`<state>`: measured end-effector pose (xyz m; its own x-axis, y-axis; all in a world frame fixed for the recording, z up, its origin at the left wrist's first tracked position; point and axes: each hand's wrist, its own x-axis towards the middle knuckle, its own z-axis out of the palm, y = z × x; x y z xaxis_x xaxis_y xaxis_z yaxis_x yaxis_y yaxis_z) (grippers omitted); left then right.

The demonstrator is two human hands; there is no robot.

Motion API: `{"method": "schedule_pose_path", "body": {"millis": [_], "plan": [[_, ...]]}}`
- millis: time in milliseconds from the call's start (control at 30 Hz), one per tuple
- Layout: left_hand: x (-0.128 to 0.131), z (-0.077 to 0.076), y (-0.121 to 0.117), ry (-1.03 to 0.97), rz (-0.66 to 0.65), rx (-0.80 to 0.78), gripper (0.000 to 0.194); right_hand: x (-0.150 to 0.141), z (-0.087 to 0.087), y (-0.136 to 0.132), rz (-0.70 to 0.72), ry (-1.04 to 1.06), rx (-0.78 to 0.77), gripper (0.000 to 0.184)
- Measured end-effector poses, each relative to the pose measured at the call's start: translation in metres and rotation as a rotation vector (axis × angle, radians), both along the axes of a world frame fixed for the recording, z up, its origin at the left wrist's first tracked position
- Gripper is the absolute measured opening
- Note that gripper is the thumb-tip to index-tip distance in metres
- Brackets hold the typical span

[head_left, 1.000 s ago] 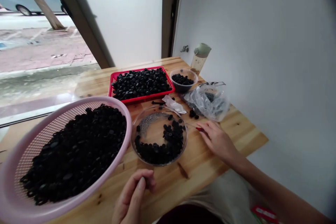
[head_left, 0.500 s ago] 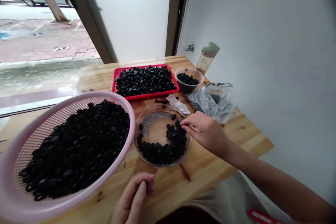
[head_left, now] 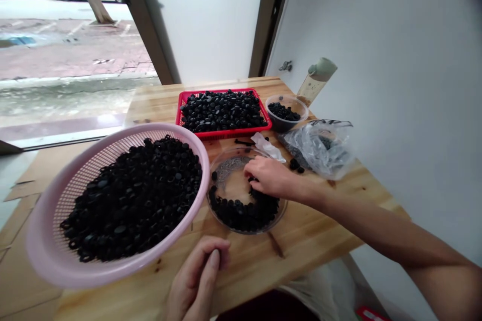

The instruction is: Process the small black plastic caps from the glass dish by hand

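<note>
My right hand [head_left: 269, 176] reaches over the clear round dish [head_left: 283, 210], fingers curled down at the small black round parts [head_left: 243, 215] inside it. Its fingertips are partly hidden, so what they hold, if anything, is unclear. Thin silvery pins [head_left: 228, 168] lie along the far left side of the same dish. Nearer to me, in front of the dish, my left hand [head_left: 201, 273] stays closed with the thumb pressed on the curled forefinger. Whatever it may hold is hidden.
A large pink basket [head_left: 206, 170] full of black ring-like parts stands left. Behind are a red basket [head_left: 222, 135] of black pieces, a plastic bowl [head_left: 288, 123], a bottle [head_left: 316, 80] and a clear bag [head_left: 324, 150]. White tissue [head_left: 268, 146] lies behind the dish.
My right hand has left the red-handled tool at the right of the dish and moved left over the dish. The left hand keeps its closed pose. The view has shifted.
</note>
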<state>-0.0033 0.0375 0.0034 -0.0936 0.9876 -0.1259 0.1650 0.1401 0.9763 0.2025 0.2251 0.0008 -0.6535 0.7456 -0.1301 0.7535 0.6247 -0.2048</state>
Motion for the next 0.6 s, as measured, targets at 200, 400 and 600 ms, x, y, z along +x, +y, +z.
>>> {"method": "schedule_pose_path", "body": {"millis": [200, 400, 600], "plan": [[0.007, 0.004, 0.028, 0.328, -0.202, 0.338, 0.019, 0.012, -0.004, 0.001, -0.038, 0.350, -0.051, 0.005], [0.028, -0.004, 0.078, 0.857, -0.359, 0.440, 0.027, 0.027, 0.012, 0.009, -0.192, 0.684, 0.023, 0.017], [0.047, 0.004, 0.152, 1.275, -0.514, 0.169, 0.031, 0.056, 0.029, -0.016, -0.340, 0.992, -0.062, 0.011]]}}
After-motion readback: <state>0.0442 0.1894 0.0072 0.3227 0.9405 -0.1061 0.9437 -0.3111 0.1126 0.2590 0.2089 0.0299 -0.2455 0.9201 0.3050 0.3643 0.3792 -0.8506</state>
